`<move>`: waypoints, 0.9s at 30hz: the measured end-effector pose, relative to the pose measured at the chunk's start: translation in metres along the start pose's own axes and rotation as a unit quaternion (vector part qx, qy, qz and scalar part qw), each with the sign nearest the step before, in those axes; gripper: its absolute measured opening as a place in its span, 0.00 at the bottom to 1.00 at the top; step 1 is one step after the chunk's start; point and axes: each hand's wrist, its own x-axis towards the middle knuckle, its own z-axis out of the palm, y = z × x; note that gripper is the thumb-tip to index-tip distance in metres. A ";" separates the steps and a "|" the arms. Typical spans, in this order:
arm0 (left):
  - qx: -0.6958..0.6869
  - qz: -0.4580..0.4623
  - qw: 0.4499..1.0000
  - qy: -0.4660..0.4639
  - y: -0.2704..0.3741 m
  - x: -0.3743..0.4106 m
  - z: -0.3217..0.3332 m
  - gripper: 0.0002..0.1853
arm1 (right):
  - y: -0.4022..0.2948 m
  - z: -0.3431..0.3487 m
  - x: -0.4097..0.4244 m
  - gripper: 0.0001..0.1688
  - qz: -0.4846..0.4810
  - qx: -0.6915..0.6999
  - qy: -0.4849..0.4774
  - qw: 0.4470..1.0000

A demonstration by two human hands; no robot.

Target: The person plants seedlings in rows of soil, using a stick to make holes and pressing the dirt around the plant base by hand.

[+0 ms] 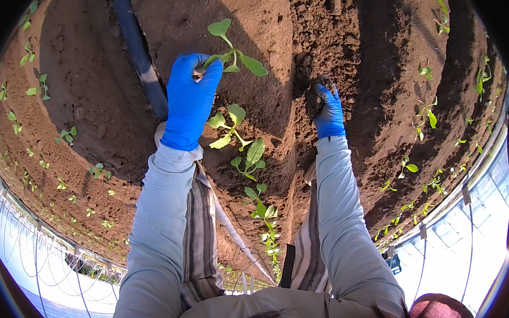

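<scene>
My left hand [193,97], in a blue glove, pinches a leaf of a green seedling [233,52] between thumb and forefinger. The seedling's broad leaves spread above bare brown soil, and its roots are not visible. Dark, crumbly soil [311,91] surrounds my gloved right hand [329,112], whose fingertips are dirty and partly hidden; whether they grip a clump is unclear. Closer to my body, a second seedling [230,128] stands in the ground, with a crinkled-leaf seedling [251,159] behind it in the same row.
A dark hose or pipe [139,57] runs along the soil left of my left hand. Loosened soil [325,30] forms a strip on the right. Further rows of seedlings [427,115] grow on both sides. My striped trouser legs [198,244] straddle the row. Greenhouse hoops [37,256] curve beyond.
</scene>
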 end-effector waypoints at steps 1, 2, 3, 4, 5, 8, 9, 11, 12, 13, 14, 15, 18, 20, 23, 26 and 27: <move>-0.001 -0.012 1.000 -0.002 -0.002 -0.003 -0.004 0.09 | -0.003 0.009 -0.007 0.17 -0.008 -0.007 -0.013 1.000; -0.001 -0.023 1.000 -0.003 -0.004 -0.006 -0.007 0.09 | -0.006 0.016 -0.013 0.17 -0.015 -0.013 -0.027 0.999; -0.006 -0.009 1.000 0.000 -0.006 -0.009 -0.006 0.08 | -0.012 0.024 -0.019 0.17 -0.026 -0.023 -0.039 0.999; -0.008 0.006 1.000 0.004 -0.008 -0.011 -0.007 0.08 | -0.016 0.038 -0.025 0.18 -0.030 -0.036 -0.064 0.997; -0.010 0.019 1.000 0.008 -0.010 -0.012 -0.008 0.08 | -0.022 0.055 -0.030 0.19 -0.036 -0.059 -0.097 0.993; -0.038 0.025 0.999 0.002 -0.011 -0.013 -0.006 0.08 | -0.037 0.105 -0.037 0.20 -0.064 -0.143 -0.177 0.972; -0.052 0.005 0.999 -0.005 -0.011 -0.014 -0.007 0.08 | -0.037 0.122 -0.035 0.20 -0.086 -0.184 -0.201 0.958; -0.083 -0.031 0.996 -0.019 -0.009 -0.013 -0.009 0.09 | -0.036 0.154 -0.028 0.19 -0.072 -0.264 -0.210 0.939; -0.089 -0.026 0.996 -0.017 -0.012 -0.014 -0.013 0.09 | -0.034 0.171 -0.027 0.19 -0.095 -0.329 -0.230 0.911; -0.098 -0.019 0.995 -0.018 -0.016 -0.013 -0.012 0.10 | -0.034 0.183 -0.026 0.20 -0.121 -0.394 -0.246 0.877; -0.107 -0.012 0.994 -0.019 -0.018 -0.013 -0.013 0.10 | -0.033 0.191 -0.025 0.20 -0.146 -0.457 -0.259 0.838; -0.113 -0.016 0.993 -0.022 -0.019 -0.012 -0.012 0.11 | -0.030 0.195 -0.022 0.21 -0.200 -0.506 -0.277 0.792; -0.122 -0.019 0.992 -0.026 -0.022 -0.011 -0.011 0.11 | -0.020 0.203 -0.015 0.21 -0.304 -0.601 -0.318 0.667; -0.121 -0.006 0.992 -0.024 -0.027 -0.012 -0.012 0.10 | -0.022 0.201 -0.011 0.19 -0.333 -0.615 -0.325 0.637; -0.127 -0.026 0.991 -0.034 -0.019 -0.010 -0.015 0.10 | -0.022 0.197 -0.019 0.19 -0.274 -0.591 -0.276 0.707; -0.154 -0.067 0.984 -0.061 -0.011 -0.005 -0.020 0.09 | -0.014 0.185 -0.037 0.21 -0.191 -0.465 -0.230 0.834; -0.154 -0.081 0.983 -0.063 -0.008 -0.004 -0.025 0.09 | -0.007 0.182 -0.043 0.21 -0.165 -0.403 -0.223 0.872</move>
